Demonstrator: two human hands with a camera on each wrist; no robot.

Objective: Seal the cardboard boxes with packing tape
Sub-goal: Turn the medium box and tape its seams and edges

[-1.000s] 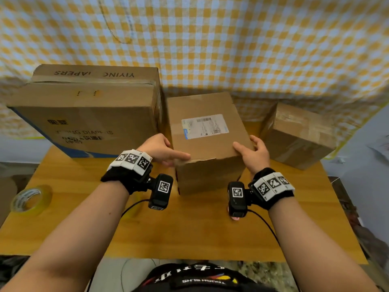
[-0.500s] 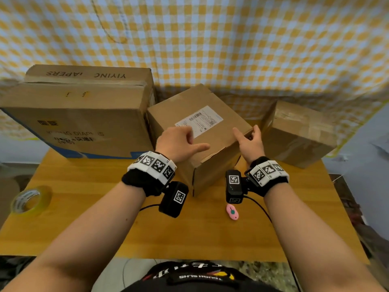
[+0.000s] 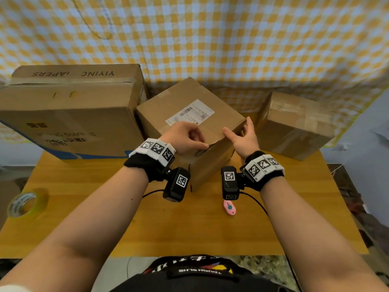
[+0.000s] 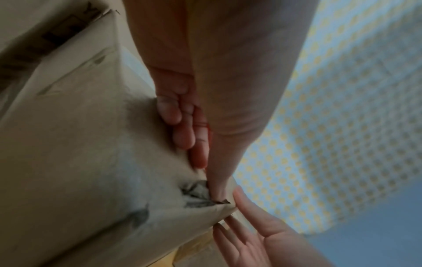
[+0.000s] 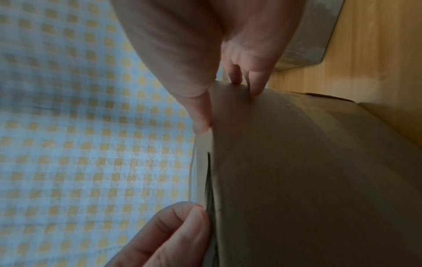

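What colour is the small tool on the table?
The small tool is pink; head view shows it best.

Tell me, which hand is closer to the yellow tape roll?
Left. The left hand pinches the near corner of the middle box, on the side toward the tape roll; the right hand presses that box's edge farther right. Neither touches the roll.

A middle box point(image 3: 189, 114) sits on a table point(image 3: 189, 232), one corner turned toward the viewer. A large box point(image 3: 69, 114) stands just to its left, and a small box point(image 3: 294, 127) stands apart on its right. A cloth point(image 3: 210, 39) hangs behind it. A cutter point(image 3: 229, 207) lies in front of it, and a tape roll point(image 3: 26, 204) lies far to its front left. The left hand point(image 3: 183, 138) is at its near corner, the right hand point(image 3: 244, 138) against its right side.
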